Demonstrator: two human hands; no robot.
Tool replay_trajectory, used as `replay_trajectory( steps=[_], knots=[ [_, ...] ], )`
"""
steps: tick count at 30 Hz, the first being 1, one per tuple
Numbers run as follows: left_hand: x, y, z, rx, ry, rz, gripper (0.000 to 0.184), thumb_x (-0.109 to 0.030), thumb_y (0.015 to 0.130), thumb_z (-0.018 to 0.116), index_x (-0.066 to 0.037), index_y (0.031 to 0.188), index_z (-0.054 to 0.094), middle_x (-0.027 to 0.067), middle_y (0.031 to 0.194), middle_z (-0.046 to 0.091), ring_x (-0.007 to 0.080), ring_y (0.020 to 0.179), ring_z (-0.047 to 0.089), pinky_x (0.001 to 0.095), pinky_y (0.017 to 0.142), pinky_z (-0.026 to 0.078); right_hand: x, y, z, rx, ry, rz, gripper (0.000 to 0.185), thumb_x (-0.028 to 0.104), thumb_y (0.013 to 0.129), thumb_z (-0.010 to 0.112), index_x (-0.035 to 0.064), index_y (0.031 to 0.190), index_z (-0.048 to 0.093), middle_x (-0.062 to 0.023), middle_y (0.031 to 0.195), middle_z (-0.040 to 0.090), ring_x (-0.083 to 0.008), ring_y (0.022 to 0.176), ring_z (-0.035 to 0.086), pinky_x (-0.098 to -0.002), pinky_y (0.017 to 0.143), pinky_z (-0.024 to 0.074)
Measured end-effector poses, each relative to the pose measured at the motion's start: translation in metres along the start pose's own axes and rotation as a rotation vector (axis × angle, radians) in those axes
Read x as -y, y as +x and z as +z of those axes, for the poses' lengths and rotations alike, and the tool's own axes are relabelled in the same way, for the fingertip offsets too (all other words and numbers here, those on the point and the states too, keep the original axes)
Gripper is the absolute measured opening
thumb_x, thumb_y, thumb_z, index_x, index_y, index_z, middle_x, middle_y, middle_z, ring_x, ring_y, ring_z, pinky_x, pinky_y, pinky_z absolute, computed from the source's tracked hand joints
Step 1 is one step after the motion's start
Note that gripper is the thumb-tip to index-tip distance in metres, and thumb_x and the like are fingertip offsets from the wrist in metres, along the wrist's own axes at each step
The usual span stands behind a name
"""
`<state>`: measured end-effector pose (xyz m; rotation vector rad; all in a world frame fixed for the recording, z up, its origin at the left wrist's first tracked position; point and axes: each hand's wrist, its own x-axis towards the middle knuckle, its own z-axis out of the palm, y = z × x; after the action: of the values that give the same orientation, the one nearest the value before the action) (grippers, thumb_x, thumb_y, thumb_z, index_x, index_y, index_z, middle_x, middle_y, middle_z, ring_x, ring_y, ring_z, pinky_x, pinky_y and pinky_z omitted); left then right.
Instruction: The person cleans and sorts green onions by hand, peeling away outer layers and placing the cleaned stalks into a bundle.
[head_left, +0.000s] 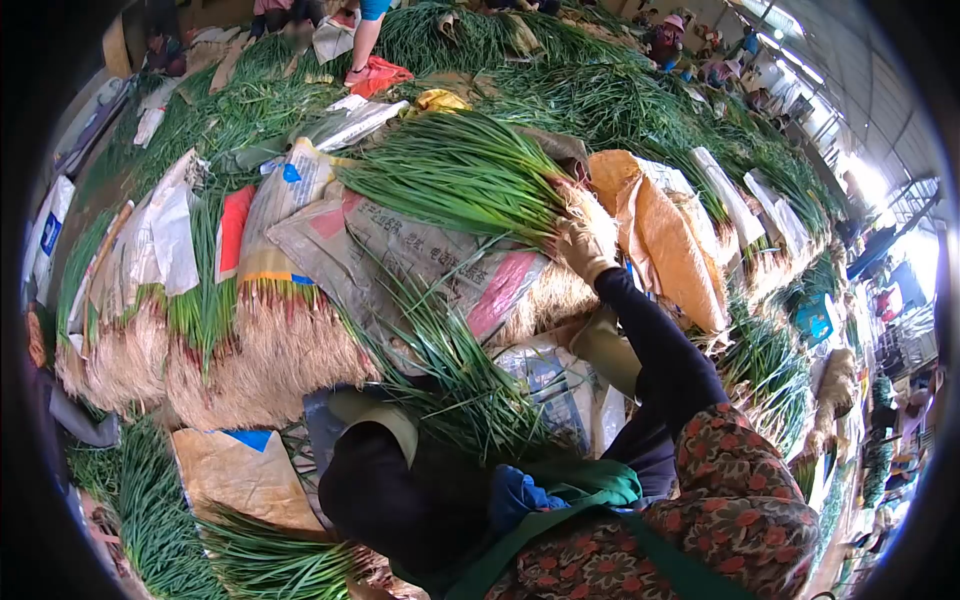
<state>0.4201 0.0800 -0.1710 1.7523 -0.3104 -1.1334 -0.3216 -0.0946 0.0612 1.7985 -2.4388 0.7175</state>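
Observation:
My right hand [588, 243], in a pale glove, is closed round the root end of a large bundle of long green leafy stalks [455, 170]. The bundle's leaves point left and lie over printed woven sacks [420, 245]. My left hand does not show. Loose green stalks [450, 370] lie in front of me between my knees. Left of them, several bundles stand in a row with their pale, hairy roots [270, 350] toward me. An orange-brown sack [660, 230] lies just right of my right hand.
A brown sheet [245, 480] and more green stalks [160, 510] lie at the lower left. Behind the sacks, heaps of greens [600, 100] spread back. A person's bare leg [364, 45] stands beside a red bag [380, 76]. Other people are at the far back.

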Motion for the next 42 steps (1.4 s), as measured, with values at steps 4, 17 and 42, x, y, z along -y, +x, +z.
replay_trajectory(
  steps=[4,17,42],
  knots=[
    [-0.083,-0.025,0.041,-0.078,0.042,0.223,0.042,-0.03,0.089,0.048,-0.001,0.119,0.049,0.012,0.114,0.056,0.024,0.099,0.056,0.0352,0.088,0.045,-0.009,0.002,0.045,0.251,-0.147,0.012,0.033,0.026,0.084,0.057,0.0094,0.112,0.057,-0.0198,0.093,0.062,-0.0306,0.081,0.059,-0.0413,0.07,0.0472],
    [-0.286,-0.247,0.232,1.105,-0.516,0.363,0.045,-0.022,0.091,0.049,0.005,0.125,0.04,0.0219,0.119,0.05,0.0311,0.103,0.055,0.041,0.091,0.046,0.052,-0.073,0.036,0.15,0.255,0.024,0.027,0.031,0.084,0.059,0.0051,0.089,0.062,-0.0137,0.073,0.062,-0.0274,0.066,0.059,-0.0386,0.064,0.0479],
    [-0.109,-0.264,0.355,1.151,-0.108,-0.65,0.036,-0.037,0.095,0.044,-0.004,0.09,0.056,-0.0025,0.061,0.042,0.0129,0.057,0.045,0.0311,0.058,0.042,0.146,-0.155,0.088,0.574,1.031,0.544,0.022,0.023,0.084,0.065,0.0012,0.087,0.066,-0.0035,0.073,0.063,-0.0098,0.066,0.054,-0.0278,0.06,0.0455]
  ],
)
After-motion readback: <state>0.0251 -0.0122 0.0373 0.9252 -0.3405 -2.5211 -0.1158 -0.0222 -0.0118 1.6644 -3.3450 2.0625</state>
